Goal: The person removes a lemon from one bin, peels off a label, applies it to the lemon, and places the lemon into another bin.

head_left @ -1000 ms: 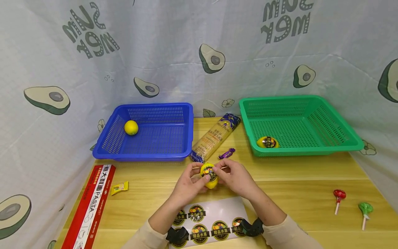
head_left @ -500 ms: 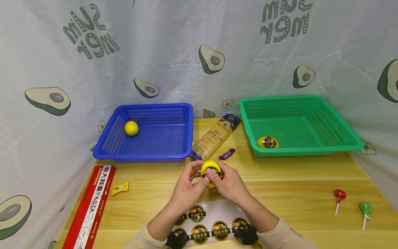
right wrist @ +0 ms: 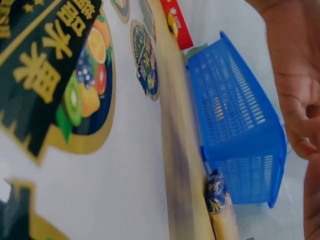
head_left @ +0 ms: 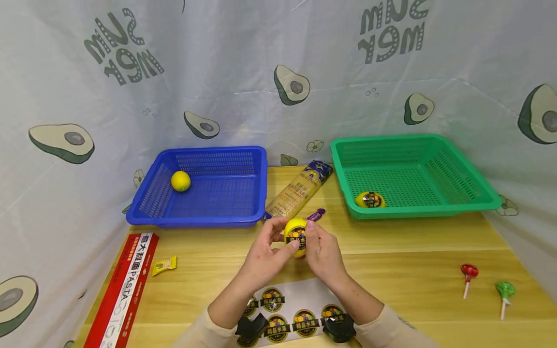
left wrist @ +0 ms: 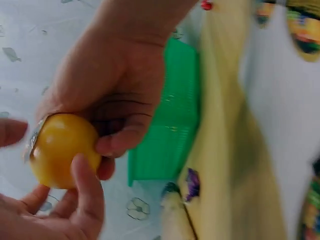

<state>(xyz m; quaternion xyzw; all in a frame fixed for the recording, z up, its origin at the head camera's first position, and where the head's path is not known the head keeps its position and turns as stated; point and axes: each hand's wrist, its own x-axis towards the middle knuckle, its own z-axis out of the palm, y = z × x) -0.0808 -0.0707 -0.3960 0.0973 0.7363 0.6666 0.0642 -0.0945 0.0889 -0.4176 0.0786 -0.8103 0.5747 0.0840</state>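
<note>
A yellow lemon point(head_left: 294, 223) is held between both hands, raised over the table in the head view. On its near face is a round black-and-gold fruit sticker point(head_left: 297, 233). My left hand point(head_left: 269, 252) grips the lemon's left side, its thumb lying on the sticker's lower part. From the right, my right hand point(head_left: 323, 249) holds the fruit, thumb against the sticker's right edge. The left wrist view shows the lemon's bare side point(left wrist: 65, 150), with fingertips of both hands touching it. Below the hands lies a white sheet point(head_left: 300, 296) with several more such stickers, partly covered by the wrists.
A blue basket point(head_left: 196, 222) holds one plain lemon point(head_left: 180, 181); a green basket point(head_left: 417, 211) holds a stickered lemon point(head_left: 370, 199). Spaghetti point(head_left: 298, 193) and a purple candy point(head_left: 316, 214) lie between. Left are a red pasta box point(head_left: 122, 290) and yellow candy point(head_left: 164, 266); right, two lollipops point(head_left: 469, 270).
The right thumb has shifted from the middle of the sticker to its right edge, exposing more of the sticker. The lemon has risen slightly, still between both hands.
</note>
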